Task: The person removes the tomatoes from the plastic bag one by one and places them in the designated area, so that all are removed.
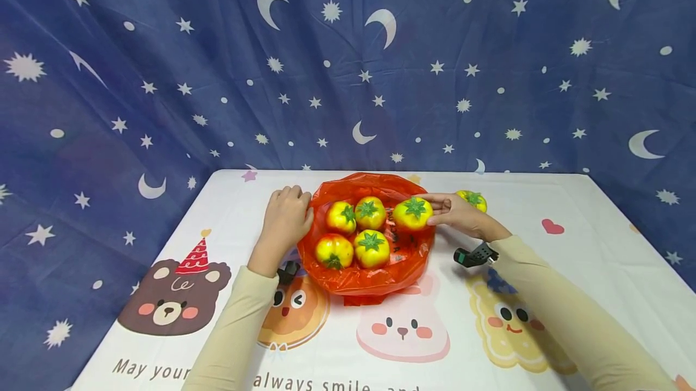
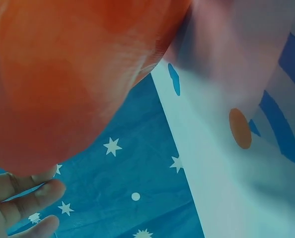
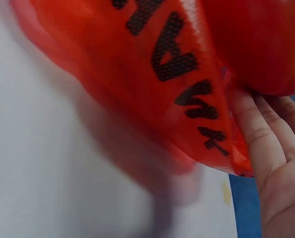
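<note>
Nearest lay a line of print (image 1: 150, 370) on the white cloth (image 1: 576, 294), with two beige sleeves (image 1: 571, 306) reaching in from the bottom edge; beyond the print ran a row of cartoon faces – a bear (image 1: 168, 309), a pancake (image 1: 296, 321) partly covered by the left sleeve, a rabbit (image 1: 402, 336), and a biscuit (image 1: 500, 342) partly covered by the right; a small dark camera (image 1: 473, 256) jutted from the right wrist, and another (image 1: 288, 272) showed at the left.

Past the rabbit's head sat the red bag (image 1: 348, 285), its mouth spread wide and facing up, black lettering (image 1: 396, 249) on it; four red-and-yellow fruits (image 1: 372, 250) with green leafy tops lay inside in two rows of two; the left hand (image 1: 285, 214) gripped the bag's left rim, fingers curled, and the left wrist view showed fingertips against the red plastic.

At the right side of the mouth was a fifth fruit (image 1: 413, 214), leaves up, within the rim as the head camera saw it; the right hand (image 1: 461, 216) held it between thumb and fingers – whether it touched the bag beneath, one could not tell.

Just behind the right hand another fruit (image 1: 473, 199) rested on the cloth, partly hidden; a heart (image 1: 552, 226) was printed farther right; at the back hung a blue curtain (image 1: 337, 107) of white moons and stars.
</note>
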